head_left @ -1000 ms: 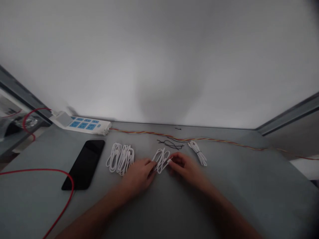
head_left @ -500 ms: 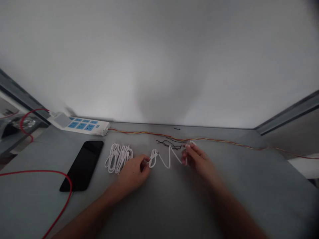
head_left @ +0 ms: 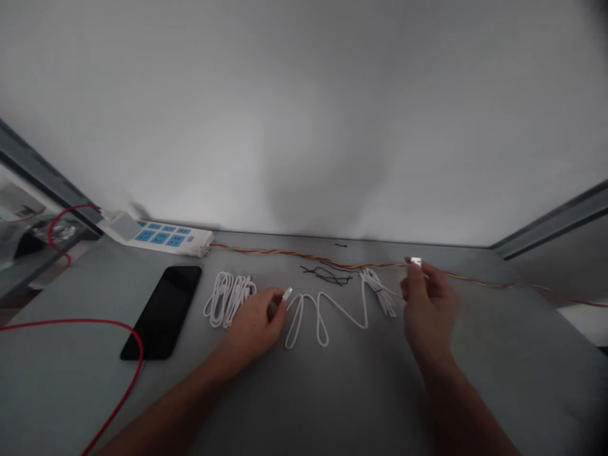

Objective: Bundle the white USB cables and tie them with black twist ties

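Note:
My left hand point(head_left: 256, 323) pinches one small metal-tipped plug point(head_left: 287, 293) of a white charging cable point(head_left: 325, 332), which lies in loose waves on the table. My right hand point(head_left: 430, 310), farther right and a little raised, grips a USB plug point(head_left: 416, 261) between thumb and fingers. Between the hands rests a white cable bundle point(head_left: 379, 291) with a dark tie around it; white strands run from it toward my right hand. I cannot tell whether the loose cable and this bundle are one. Coiled white cables point(head_left: 229, 299) lie beside my left hand, partly covered by it.
A black phone point(head_left: 164, 313) lies at left, crossed by a red cable point(head_left: 135, 335). Behind it sits a white power strip point(head_left: 197, 246) with a plugged-in adapter point(head_left: 124, 225). Its twisted cord point(head_left: 294, 254) runs along the back, near several black ties point(head_left: 325, 274) and a white wall point(head_left: 304, 126).
My right hand has moved right and up with the USB plug. More of the cable lies loosened between the hands, and the tied bundle shows. A plug tip now shows at my left fingers.

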{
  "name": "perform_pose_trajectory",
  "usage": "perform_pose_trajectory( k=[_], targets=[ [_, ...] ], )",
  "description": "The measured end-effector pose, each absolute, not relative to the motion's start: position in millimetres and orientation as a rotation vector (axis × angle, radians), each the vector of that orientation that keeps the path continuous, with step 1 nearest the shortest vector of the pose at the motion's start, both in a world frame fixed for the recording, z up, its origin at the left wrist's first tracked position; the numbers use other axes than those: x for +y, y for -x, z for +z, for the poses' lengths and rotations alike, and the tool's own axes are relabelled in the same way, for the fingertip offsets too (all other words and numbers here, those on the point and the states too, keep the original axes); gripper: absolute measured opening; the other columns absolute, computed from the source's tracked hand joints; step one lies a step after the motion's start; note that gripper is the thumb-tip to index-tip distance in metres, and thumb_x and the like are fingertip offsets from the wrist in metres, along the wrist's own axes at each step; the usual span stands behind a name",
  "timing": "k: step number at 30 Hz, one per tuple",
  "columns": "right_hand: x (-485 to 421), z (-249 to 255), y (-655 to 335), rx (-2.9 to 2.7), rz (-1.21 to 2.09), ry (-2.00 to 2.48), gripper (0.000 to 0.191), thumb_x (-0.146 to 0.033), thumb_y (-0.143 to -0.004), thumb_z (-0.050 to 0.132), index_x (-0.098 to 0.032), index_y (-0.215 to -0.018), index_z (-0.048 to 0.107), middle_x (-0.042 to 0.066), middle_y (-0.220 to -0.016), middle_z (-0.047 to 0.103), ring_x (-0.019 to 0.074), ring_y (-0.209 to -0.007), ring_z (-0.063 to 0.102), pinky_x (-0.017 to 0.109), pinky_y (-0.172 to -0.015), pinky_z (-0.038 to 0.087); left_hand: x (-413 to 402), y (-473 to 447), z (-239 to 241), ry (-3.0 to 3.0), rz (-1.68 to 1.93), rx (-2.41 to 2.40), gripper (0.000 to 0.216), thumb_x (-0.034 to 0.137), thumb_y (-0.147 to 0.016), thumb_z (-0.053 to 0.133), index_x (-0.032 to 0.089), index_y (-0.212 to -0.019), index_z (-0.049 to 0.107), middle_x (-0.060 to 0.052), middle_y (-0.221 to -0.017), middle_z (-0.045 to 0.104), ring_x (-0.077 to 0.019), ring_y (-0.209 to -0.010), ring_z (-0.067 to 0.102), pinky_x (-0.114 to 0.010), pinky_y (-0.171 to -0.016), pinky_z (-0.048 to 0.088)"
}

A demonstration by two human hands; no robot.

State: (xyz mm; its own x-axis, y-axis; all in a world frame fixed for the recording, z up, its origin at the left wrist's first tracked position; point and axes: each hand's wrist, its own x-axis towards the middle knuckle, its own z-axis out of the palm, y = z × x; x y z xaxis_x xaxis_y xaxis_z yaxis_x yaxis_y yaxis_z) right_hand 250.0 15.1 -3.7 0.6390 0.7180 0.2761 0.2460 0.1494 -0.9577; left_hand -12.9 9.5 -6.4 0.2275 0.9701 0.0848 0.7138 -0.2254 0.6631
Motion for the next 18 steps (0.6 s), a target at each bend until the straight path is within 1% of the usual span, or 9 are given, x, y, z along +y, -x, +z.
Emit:
perform_pose_trajectory(
  k=[2,5,8,10,12,15,18],
  targets=[
    [13,-3,-246,-1.016,0.477,1.511,0.036,-0.051,-0.082,0.057,-0.017,-0.092,0.066,-0.005,-0.055,0.047,0.0106,-0.05,0.042,0.023,-0.047,0.032,11,12,-5,-1.849,0.817,1.521,0.026,0.034,-0.086,0.047,0.016,-0.096,0.064,-0.005,-0.079,0.068,-0.0155,-0.063,0.059,-0.026,-0.059,0.045],
    [9,-1,-238,-1.229,0.608,1.567,0.038,-0.053,-0.08,0.057,-0.017,-0.086,0.067,-0.003,-0.054,0.052,0.0132,-0.052,0.049,0.025,-0.051,0.037,14,12,-4,-1.63,0.966,1.488,0.026,0.038,-0.085,0.05,0.016,-0.089,0.063,-0.003,-0.073,0.065,-0.015,-0.062,0.058,-0.025,-0.057,0.045],
    [8,-2,-236,-1.305,0.685,1.566,0.039,-0.055,-0.077,0.059,-0.017,-0.086,0.066,-0.001,-0.055,0.059,0.0147,-0.051,0.052,0.026,-0.05,0.039,17,16,-4,-1.552,1.08,1.498,0.024,0.037,-0.083,0.053,0.016,-0.084,0.063,-0.003,-0.076,0.065,-0.0152,-0.067,0.059,-0.025,-0.062,0.046],
    [10,-4,-238,-1.312,0.708,1.569,0.039,-0.054,-0.077,0.06,-0.018,-0.089,0.066,0.001,-0.059,0.064,0.0152,-0.051,0.053,0.026,-0.049,0.039,18,18,-2,-1.581,1.107,1.535,0.023,0.037,-0.082,0.056,0.016,-0.082,0.064,-0.001,-0.073,0.063,-0.0143,-0.066,0.057,-0.025,-0.062,0.045],
    [11,-7,-241,-1.32,0.712,1.564,0.036,-0.052,-0.077,0.061,-0.019,-0.088,0.067,0.003,-0.064,0.068,0.0169,-0.055,0.057,0.028,-0.052,0.041,18,21,0,-1.621,1.112,1.564,0.024,0.039,-0.081,0.057,0.017,-0.083,0.065,0.0,-0.069,0.06,-0.0134,-0.062,0.054,-0.024,-0.059,0.043],
    [13,-9,-243,-1.378,0.715,1.55,0.03,-0.049,-0.076,0.063,-0.021,-0.083,0.071,0.005,-0.076,0.072,0.0207,-0.069,0.062,0.032,-0.063,0.046,19,23,6,-1.604,1.053,1.52,0.028,0.042,-0.081,0.057,0.016,-0.087,0.067,0.001,-0.065,0.059,-0.0124,-0.057,0.052,-0.023,-0.055,0.041],
    [14,-10,-242,-1.447,0.759,1.562,0.024,-0.045,-0.075,0.066,-0.025,-0.084,0.074,0.004,-0.083,0.073,0.0218,-0.071,0.062,0.035,-0.065,0.047,21,25,8,-1.536,0.98,1.445,0.033,0.043,-0.08,0.057,0.015,-0.097,0.067,0.001,-0.066,0.059,-0.01,-0.049,0.049,-0.022,-0.047,0.037]
  ],
)
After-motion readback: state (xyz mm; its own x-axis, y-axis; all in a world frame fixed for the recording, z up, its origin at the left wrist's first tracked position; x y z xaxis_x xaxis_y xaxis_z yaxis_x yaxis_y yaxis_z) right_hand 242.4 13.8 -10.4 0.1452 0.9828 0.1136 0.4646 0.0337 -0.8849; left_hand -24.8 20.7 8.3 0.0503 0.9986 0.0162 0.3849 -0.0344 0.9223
